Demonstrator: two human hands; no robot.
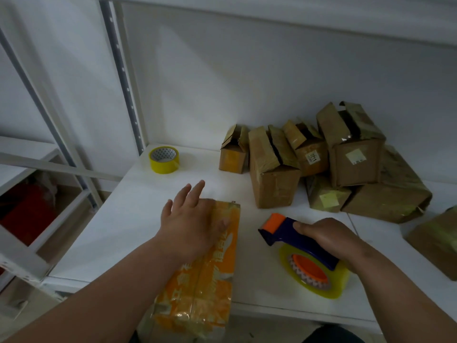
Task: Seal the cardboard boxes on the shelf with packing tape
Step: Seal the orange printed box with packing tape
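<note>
Left hand (190,219) presses flat, fingers straight, on the orange taped cardboard box (202,273) at the shelf's (123,219) front edge. Right hand (329,236) grips the blue-and-orange tape dispenser (296,246). I would smooth the seam firmly outward.

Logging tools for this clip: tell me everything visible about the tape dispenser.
The tape dispenser has a dark blue plastic frame, an orange roller at its front end and an orange hub holding a roll of clear yellowish tape. It lies on the white shelf, right of the orange box. The right hand grips its handle.
</note>
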